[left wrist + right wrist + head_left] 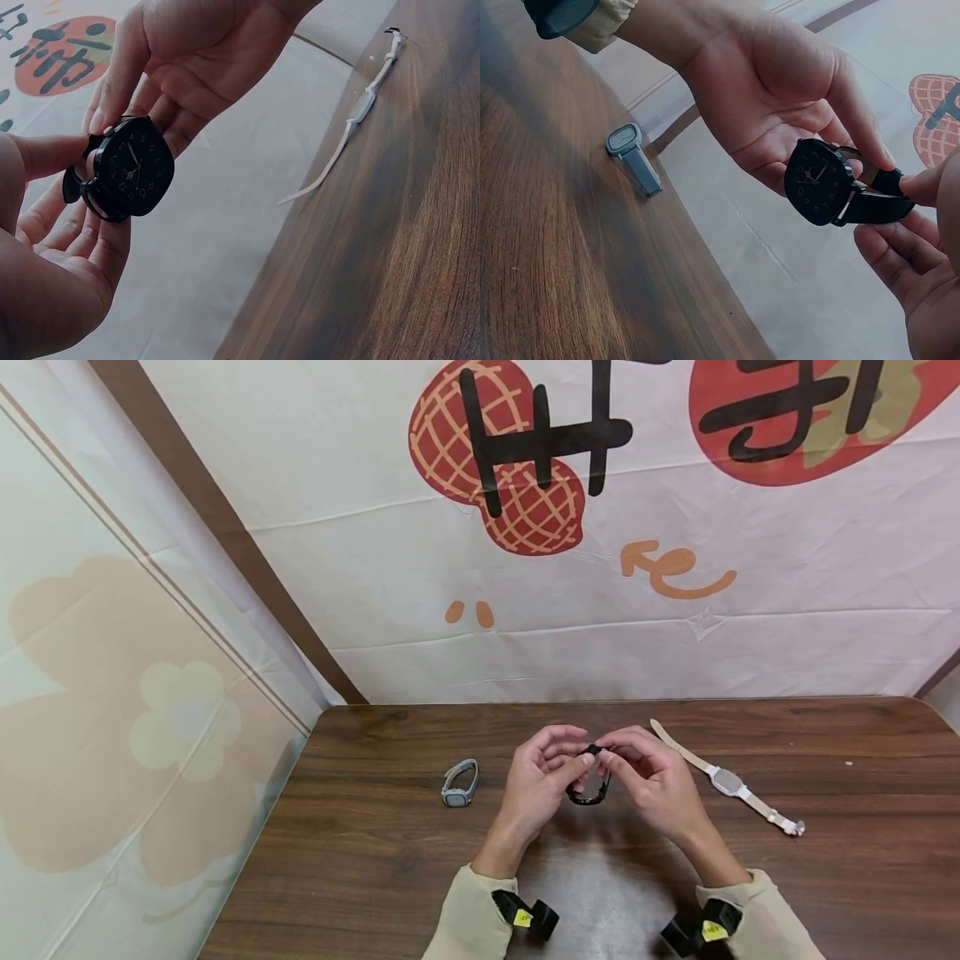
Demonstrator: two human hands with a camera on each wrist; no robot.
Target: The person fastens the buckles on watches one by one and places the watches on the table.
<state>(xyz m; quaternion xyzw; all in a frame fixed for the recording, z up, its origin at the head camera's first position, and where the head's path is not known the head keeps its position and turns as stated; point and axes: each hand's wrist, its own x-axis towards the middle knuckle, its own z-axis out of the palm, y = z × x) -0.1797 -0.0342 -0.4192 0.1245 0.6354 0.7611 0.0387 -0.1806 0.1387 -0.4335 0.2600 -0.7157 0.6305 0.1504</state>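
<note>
A white cloth (337, 585) fills the view ahead of me, printed with black characters over red pictures. Below it spreads my brown wooden table (360, 877). My pale sleeves (468, 918) rest near its front, with a black box (528, 917) at each wrist. My left hand (536, 781) and right hand (660, 785) are close together, fingers and thumbs of both pinching the strap of one black watch. To the right of my right hand, a white watch (727, 782) lies stretched out at a slant. The black watch (819, 182) is between my hands, above the table, its strap bent round in a loop and its dark dial showing pale numerals. Smallest is the grey-blue watch (456, 797), on the table left of my left hand, its strap looped too.
</note>
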